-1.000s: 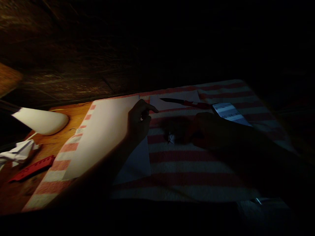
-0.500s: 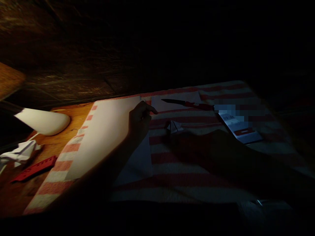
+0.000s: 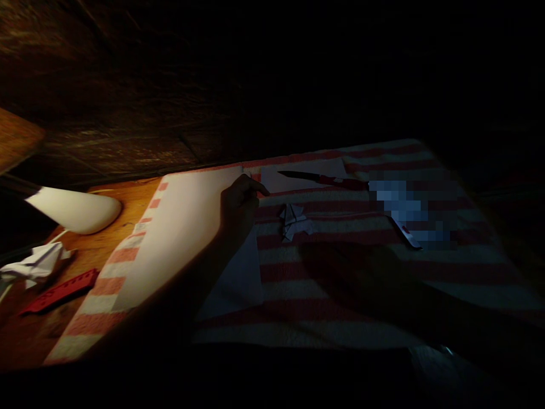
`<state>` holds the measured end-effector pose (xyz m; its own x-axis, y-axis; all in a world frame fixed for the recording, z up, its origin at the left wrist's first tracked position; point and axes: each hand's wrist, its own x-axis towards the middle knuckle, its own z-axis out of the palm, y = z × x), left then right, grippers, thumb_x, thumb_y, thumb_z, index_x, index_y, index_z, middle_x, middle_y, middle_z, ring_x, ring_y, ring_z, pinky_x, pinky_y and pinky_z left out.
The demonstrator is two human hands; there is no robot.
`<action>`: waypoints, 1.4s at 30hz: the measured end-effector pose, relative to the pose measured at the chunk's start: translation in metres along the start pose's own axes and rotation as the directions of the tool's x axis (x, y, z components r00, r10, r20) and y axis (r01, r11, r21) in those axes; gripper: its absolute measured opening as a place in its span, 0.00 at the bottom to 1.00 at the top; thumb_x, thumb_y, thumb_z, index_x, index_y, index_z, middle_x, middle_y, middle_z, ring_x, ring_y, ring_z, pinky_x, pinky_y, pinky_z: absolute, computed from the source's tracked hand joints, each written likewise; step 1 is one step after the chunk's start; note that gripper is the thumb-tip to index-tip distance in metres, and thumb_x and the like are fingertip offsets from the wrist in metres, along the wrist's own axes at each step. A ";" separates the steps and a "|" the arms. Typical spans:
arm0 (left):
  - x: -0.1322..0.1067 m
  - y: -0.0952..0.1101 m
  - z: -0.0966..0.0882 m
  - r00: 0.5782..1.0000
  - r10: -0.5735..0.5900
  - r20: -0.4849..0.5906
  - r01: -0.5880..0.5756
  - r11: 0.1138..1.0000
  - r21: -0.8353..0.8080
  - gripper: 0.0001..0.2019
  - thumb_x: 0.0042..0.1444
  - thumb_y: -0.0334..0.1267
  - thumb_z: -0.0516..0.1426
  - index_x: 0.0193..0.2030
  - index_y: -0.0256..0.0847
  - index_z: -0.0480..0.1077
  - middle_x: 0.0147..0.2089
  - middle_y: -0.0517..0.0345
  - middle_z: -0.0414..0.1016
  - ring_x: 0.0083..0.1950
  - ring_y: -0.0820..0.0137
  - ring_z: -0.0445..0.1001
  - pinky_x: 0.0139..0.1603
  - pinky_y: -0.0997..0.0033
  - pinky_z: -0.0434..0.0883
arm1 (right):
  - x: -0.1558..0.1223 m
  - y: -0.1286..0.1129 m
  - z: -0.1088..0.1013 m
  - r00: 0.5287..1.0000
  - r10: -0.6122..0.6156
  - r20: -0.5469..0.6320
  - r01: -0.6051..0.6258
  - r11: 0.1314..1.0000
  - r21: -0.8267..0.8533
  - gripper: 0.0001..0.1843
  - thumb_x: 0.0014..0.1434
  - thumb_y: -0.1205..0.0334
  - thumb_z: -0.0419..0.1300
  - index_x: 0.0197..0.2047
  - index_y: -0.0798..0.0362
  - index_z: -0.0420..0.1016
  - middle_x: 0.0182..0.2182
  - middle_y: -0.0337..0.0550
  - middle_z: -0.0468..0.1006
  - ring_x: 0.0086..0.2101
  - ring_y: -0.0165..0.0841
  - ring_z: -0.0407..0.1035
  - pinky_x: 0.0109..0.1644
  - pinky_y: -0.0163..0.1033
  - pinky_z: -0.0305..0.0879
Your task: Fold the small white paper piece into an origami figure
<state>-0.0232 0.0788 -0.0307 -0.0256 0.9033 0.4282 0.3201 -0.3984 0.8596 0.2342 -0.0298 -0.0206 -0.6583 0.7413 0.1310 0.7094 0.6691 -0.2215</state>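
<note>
My left hand [image 3: 240,199] rests over the right edge of a large white paper sheet [image 3: 183,227], forefinger stretched out to the right and the other fingers loosely curled, with nothing visible in it. Right of it, a small folded paper frog [image 3: 293,221] lies on a red-and-white striped cloth [image 3: 323,307]. My right hand [image 3: 344,264] is a dark shape low over the cloth, just below and right of the frog and apart from it. Its fingers seem to stretch flat toward the left; deep shadow hides their detail.
A knife with a red handle [image 3: 344,183] lies over a smaller paper sheet [image 3: 276,179] at the back. Right of it is a lit, partly pixelated phone [image 3: 402,230]. At left are a white lamp [image 3: 76,210], another folded paper piece [image 3: 36,264] and a red ruler-like strip [image 3: 62,292].
My right hand has drawn back from the paper frog, which now shows whole and turned differently. The left hand has hardly moved.
</note>
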 end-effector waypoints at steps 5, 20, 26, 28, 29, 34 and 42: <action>0.001 -0.001 0.000 1.000 -0.016 -0.010 0.016 1.000 0.011 0.13 0.39 0.24 0.51 0.26 0.40 0.74 0.24 0.62 0.61 0.27 0.73 0.57 0.28 0.69 0.50 | 0.001 -0.001 0.003 0.999 0.045 0.028 -0.044 0.998 -0.037 0.30 0.71 0.51 0.49 0.73 0.46 0.55 0.57 0.52 0.78 0.37 0.41 0.78 0.34 0.44 0.67; 0.003 -0.013 0.001 0.999 -0.046 -0.011 0.046 0.998 -0.031 0.13 0.38 0.26 0.52 0.29 0.41 0.74 0.24 0.62 0.62 0.28 0.72 0.59 0.29 0.70 0.52 | 0.014 -0.008 -0.004 0.990 0.116 0.077 -0.114 0.993 -0.039 0.27 0.70 0.45 0.50 0.69 0.40 0.59 0.51 0.44 0.82 0.38 0.43 0.80 0.29 0.40 0.59; 0.002 -0.005 0.003 0.992 -0.063 0.107 0.063 0.998 0.001 0.14 0.43 0.28 0.54 0.37 0.40 0.75 0.35 0.58 0.73 0.38 0.68 0.69 0.37 0.69 0.61 | 0.019 -0.009 -0.006 0.991 0.126 0.049 -0.124 0.991 -0.050 0.37 0.68 0.44 0.53 0.75 0.42 0.48 0.44 0.48 0.84 0.33 0.44 0.80 0.28 0.40 0.59; 0.002 -0.005 0.003 0.993 -0.065 0.097 0.065 0.998 0.007 0.14 0.43 0.28 0.54 0.37 0.40 0.74 0.35 0.58 0.72 0.37 0.68 0.68 0.37 0.69 0.62 | 0.023 -0.009 -0.009 0.990 0.122 0.069 -0.119 0.992 -0.053 0.34 0.67 0.42 0.53 0.72 0.42 0.55 0.40 0.47 0.85 0.31 0.45 0.79 0.27 0.40 0.58; 0.002 -0.005 0.003 0.993 -0.071 0.090 0.071 0.998 0.003 0.13 0.43 0.28 0.54 0.37 0.40 0.74 0.34 0.59 0.71 0.37 0.68 0.68 0.36 0.69 0.62 | 0.024 -0.008 -0.010 0.990 0.119 0.079 -0.115 0.992 -0.048 0.32 0.67 0.42 0.53 0.70 0.41 0.59 0.40 0.46 0.85 0.32 0.45 0.79 0.27 0.40 0.58; 0.003 -0.009 0.003 0.990 -0.108 0.087 0.112 0.993 -0.043 0.11 0.43 0.29 0.56 0.36 0.40 0.74 0.33 0.59 0.71 0.35 0.70 0.68 0.35 0.70 0.64 | 0.021 -0.003 -0.008 0.991 0.093 0.099 -0.095 0.995 0.010 0.27 0.68 0.45 0.53 0.69 0.35 0.61 0.49 0.44 0.83 0.39 0.44 0.80 0.33 0.41 0.63; 0.004 -0.015 0.004 0.983 -0.120 0.136 0.123 0.992 -0.015 0.13 0.47 0.30 0.56 0.40 0.39 0.74 0.41 0.56 0.78 0.40 0.69 0.72 0.42 0.69 0.68 | 0.018 -0.005 -0.004 0.992 0.100 0.073 -0.102 0.994 0.031 0.26 0.69 0.46 0.52 0.68 0.37 0.63 0.52 0.44 0.82 0.39 0.43 0.79 0.33 0.41 0.64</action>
<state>-0.0246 0.0891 -0.0425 0.0651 0.9579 0.2797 0.3003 -0.2861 0.9099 0.2202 -0.0192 -0.0132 -0.6011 0.7983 0.0372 0.7646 0.5880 -0.2638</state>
